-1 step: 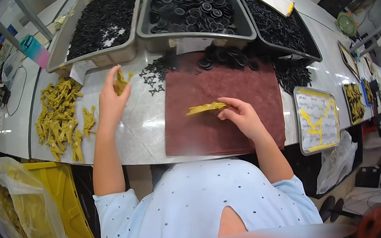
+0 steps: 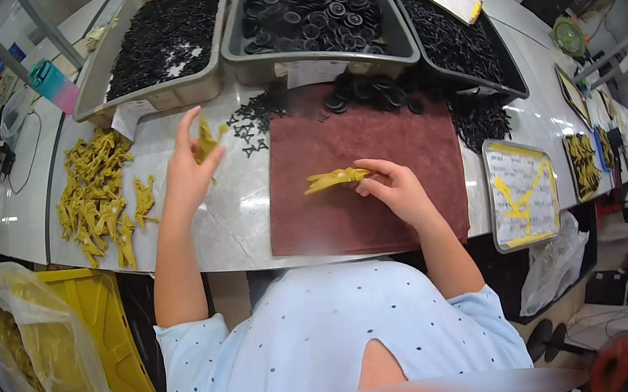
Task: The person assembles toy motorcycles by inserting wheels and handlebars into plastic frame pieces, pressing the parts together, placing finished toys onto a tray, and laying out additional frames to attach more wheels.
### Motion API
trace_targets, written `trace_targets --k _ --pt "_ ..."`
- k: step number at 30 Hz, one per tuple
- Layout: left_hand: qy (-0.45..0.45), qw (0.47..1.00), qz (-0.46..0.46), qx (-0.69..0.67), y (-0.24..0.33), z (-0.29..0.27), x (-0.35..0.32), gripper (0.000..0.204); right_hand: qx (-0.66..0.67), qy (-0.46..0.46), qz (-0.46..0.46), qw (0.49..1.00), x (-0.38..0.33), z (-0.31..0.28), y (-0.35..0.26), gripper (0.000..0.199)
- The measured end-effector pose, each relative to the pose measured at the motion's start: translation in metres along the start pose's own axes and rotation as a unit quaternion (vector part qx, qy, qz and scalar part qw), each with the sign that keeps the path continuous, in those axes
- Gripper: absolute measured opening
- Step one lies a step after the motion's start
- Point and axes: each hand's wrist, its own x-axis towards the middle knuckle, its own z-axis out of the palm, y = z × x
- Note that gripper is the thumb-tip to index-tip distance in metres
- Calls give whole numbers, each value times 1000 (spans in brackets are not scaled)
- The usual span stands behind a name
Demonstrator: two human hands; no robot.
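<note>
Yellow plastic pieces are the work here, and the maroon mat point(image 2: 364, 181) on the desk point(image 2: 234, 223) serves as the landmark.

Far left of the mat, below the desk edge: a clear bag point(image 2: 41, 370) of yellow parts, with a yellow crate point(image 2: 113, 336) beside it.

Left of the mat, on the desk: a loose pile of yellow pieces point(image 2: 94, 199).

Between pile and mat: your left hand point(image 2: 186, 174), raised off the desk, fingers pinched on a small yellow piece point(image 2: 207, 140). Grip closed around it.

At the mat's upper left corner: a few small black star-shaped parts point(image 2: 249, 137) scattered on the desk.

On the mat, near its middle: a long yellow piece point(image 2: 336, 179), lying roughly flat. Your right hand point(image 2: 398, 192) holds its right end between thumb and fingertips, hand resting low over the mat.

Behind the mat: three grey bins of black parts, namely the left bin point(image 2: 156, 98), the middle bin point(image 2: 310, 56) with round black rings, and the right bin point(image 2: 474, 77). Black rings point(image 2: 372, 95) spill onto the mat's far edge.

Right of the mat: a flat tray point(image 2: 522, 191) with a printed sheet and a yellow piece on it.
</note>
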Motion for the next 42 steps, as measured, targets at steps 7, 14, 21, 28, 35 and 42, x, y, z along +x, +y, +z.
trace_targets --k 7,14,21,28,35,42 --pt "-152 913 -69 -373 22 28 -60 54 -211 10 -40 977 30 17 -20 17" --pt "-144 886 -118 -425 25 38 -82 26 -241 -78 -10 967 53 32 -19 24" --pt "-175 854 -151 -466 33 55 -82 20 -329 -4 -209 921 21 35 -24 24" --pt "-201 871 -124 -430 36 70 -80 20 -291 -119 -87 945 -9 37 -38 20" --pt "-186 910 -133 -347 22 79 -101 19 -330 -92 -95 935 -10 26 -27 20" --pt "17 846 519 -117 23 61 -103 23 -318 -90 -107 938 -9 27 -24 20"
